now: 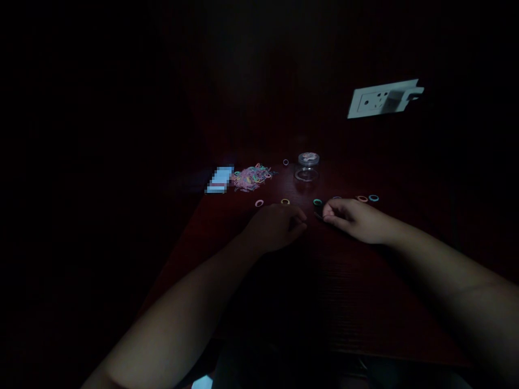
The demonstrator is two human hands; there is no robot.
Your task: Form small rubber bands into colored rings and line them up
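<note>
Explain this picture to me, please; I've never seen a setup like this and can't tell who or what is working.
There is no machine here, just one person's bare hands. The single view comes from a camera worn on the head, looking forward and down.

The scene is dim. On the reddish table lie a pile of small coloured bands, a clear lidded jar, a blurred-out bright rectangle and a row of coloured rings. A wall socket is above.

The left hand curls loosely, with nothing visible in it. The right hand pinches a thin item, too dark to identify.
</note>
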